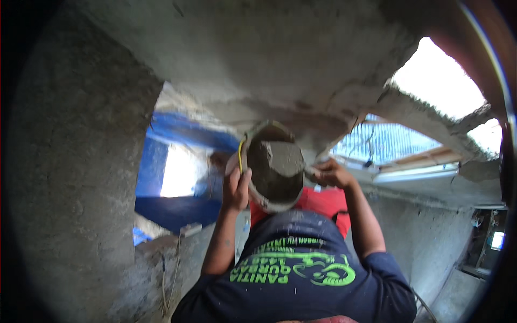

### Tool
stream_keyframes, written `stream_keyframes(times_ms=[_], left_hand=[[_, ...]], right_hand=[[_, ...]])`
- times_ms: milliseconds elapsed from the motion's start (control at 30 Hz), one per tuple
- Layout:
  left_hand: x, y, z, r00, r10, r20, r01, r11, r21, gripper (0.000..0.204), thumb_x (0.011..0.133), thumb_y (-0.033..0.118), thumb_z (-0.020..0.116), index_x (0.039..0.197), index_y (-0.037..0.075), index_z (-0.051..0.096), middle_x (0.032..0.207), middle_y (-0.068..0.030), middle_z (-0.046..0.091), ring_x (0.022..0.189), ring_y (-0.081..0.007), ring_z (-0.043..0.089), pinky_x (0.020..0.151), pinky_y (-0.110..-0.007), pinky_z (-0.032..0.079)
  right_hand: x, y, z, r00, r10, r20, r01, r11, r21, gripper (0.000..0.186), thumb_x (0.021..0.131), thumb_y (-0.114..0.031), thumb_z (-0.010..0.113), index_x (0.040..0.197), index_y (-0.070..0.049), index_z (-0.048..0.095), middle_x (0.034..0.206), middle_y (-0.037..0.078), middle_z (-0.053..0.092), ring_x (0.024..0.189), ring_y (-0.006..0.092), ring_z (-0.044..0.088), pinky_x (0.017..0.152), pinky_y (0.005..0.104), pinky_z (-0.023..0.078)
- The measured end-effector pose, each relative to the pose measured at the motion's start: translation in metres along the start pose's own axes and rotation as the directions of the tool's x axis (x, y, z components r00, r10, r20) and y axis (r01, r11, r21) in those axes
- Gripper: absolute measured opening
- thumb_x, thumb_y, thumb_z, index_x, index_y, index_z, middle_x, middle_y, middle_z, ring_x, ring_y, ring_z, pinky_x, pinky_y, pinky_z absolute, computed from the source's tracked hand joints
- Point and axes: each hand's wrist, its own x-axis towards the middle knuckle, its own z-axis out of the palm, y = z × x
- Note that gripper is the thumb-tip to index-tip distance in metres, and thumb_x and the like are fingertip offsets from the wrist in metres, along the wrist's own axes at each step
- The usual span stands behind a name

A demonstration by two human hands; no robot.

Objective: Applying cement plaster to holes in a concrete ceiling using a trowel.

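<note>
- A worker's left hand (236, 189) clamps its fingers on the side of a round, mortar-caked bucket (273, 205), beside its thin yellow handle (240, 155).
- The right hand (333, 175) closes its fingers around the end of a grey, mortar-coated flat tool (291, 156), its broad part inside the bucket.
- The bucket sits before the worker's bright red shorts (323, 201).
- Good handling likely calls for a firm left grip, a level tool and unhurried wrist strokes.
</note>
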Motion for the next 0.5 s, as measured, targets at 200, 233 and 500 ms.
stream_keyframes(times_ms=[200, 233, 500], left_hand=[[-0.004, -0.047, 0.005, 0.976, 0.205, -0.067, -0.199, 0.976, 0.089, 0.038, 0.101, 0.032, 0.056, 0.118, -0.001, 0.066, 0.093, -0.013, 0.069, 0.089, -0.0257, 0.067, 0.081, -0.038, 0.052], [-0.003, -0.048, 0.007, 0.976, 0.208, -0.063, -0.203, 0.976, 0.08, 0.036, 0.1, 0.027, 0.057, 0.119, -0.002, 0.066, 0.099, -0.0169, 0.07, 0.094, -0.0303, 0.068, 0.085, -0.04, 0.052], [0.004, -0.037, 0.008, 0.963, 0.254, -0.092, -0.254, 0.967, 0.019, 0.033, 0.094, 0.017, 0.06, 0.121, -0.002, 0.066, 0.106, -0.0213, 0.07, 0.099, -0.0396, 0.068, 0.087, -0.044, 0.052]], right_hand=[[-0.022, -0.041, 0.011, 0.961, -0.276, 0.008, 0.269, 0.942, 0.199, 0.048, 0.085, -0.027, 0.076, 0.117, 0.01, 0.069, 0.096, 0.01, 0.071, 0.081, 0.0157, 0.065, 0.07, 0.03, 0.052], [-0.027, -0.059, 0.021, 0.943, -0.329, 0.046, 0.308, 0.917, 0.253, 0.051, 0.089, -0.032, 0.075, 0.117, 0.01, 0.066, 0.093, 0.01, 0.068, 0.078, 0.0164, 0.065, 0.062, 0.0277, 0.052], [-0.034, -0.26, 0.108, 0.582, -0.812, -0.039, 0.813, 0.582, 0.026, 0.078, 0.091, -0.026, 0.068, 0.153, 0.009, 0.036, 0.106, 0.011, 0.063, 0.065, 0.0156, 0.063, 0.051, 0.0259, 0.049]])
